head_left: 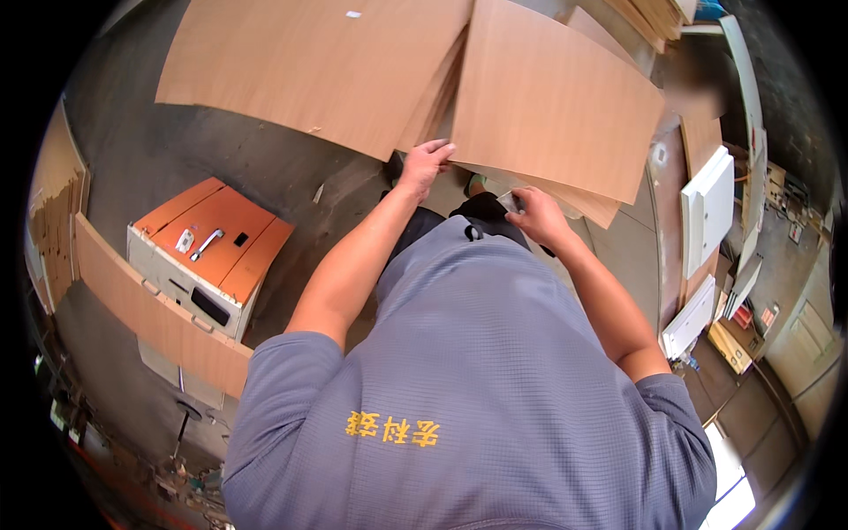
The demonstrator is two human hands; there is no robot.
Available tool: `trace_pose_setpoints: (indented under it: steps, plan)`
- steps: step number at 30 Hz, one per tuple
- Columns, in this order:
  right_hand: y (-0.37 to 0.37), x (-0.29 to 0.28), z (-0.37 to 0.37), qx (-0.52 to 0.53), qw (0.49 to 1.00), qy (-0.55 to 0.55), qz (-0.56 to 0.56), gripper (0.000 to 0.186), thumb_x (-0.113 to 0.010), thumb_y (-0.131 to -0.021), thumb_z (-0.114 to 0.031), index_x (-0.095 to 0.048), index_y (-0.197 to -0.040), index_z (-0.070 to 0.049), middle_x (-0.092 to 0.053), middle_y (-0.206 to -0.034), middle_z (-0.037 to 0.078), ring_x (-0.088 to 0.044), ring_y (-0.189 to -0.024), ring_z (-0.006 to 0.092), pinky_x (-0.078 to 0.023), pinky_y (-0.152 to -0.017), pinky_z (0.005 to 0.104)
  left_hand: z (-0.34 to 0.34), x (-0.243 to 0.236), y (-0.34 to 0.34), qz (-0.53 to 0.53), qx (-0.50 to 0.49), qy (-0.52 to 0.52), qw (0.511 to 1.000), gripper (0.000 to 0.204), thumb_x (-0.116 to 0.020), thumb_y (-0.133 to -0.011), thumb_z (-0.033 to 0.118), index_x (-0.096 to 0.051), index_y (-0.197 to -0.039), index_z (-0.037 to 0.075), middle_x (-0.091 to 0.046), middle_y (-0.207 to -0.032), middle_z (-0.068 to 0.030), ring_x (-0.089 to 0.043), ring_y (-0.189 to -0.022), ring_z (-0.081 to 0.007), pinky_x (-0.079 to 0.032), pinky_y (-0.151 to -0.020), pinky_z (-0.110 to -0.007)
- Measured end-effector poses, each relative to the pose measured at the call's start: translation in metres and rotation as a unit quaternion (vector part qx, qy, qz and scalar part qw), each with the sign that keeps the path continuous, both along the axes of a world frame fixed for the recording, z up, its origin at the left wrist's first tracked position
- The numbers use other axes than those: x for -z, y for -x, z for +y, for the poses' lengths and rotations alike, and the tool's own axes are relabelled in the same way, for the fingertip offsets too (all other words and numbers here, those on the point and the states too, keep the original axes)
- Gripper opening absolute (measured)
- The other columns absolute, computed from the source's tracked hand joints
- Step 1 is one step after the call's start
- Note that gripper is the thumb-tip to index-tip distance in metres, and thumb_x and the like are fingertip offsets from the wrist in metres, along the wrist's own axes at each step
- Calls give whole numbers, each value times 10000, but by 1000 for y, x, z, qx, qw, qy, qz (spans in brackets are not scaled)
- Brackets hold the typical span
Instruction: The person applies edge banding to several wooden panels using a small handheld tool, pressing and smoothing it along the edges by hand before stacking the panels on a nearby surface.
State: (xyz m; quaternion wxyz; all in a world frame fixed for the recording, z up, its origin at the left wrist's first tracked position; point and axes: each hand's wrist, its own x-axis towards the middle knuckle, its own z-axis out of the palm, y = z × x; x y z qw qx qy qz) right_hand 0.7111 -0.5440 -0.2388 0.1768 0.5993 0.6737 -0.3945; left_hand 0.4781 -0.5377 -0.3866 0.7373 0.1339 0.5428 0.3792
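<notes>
Grey shirt nearest; both hands grip veneer sheet, long axis L-R.

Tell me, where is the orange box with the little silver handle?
In the head view, the orange-topped box sits on the floor at the person's left, below the left hand and beside a long wood panel.

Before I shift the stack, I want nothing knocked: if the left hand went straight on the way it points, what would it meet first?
The left hand already touches the near edge of the wood veneer sheets; going on, it would probably push into that stack.
</notes>
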Motion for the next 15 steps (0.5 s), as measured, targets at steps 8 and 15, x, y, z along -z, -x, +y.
trace_pose_setpoints:
  steps: [8,15]
  plan:
    - [-275,-30,2,35,976,-152,-149,477,-719,-806,-278,-627,-1266,-192,-657,-1080,83,-648,-989,311,-527,-842,418,12,8,-7,117,-159,-166,966,523,-692,-848,-45,-497,-1332,-71,-656,-1174,-115,-641,-1005,-167,-517,-899,-292]
    - [-376,1,20,-131,975,-161,-73,536,-732,-804,-146,-592,-1314,-232,-632,-1113,44,-634,-971,291,-507,-840,436,18,-1,-7,201,-69,-144,967,557,-689,-866,-23,-495,-1388,-29,-656,-1190,-94,-643,-1012,-155,-525,-898,-293]
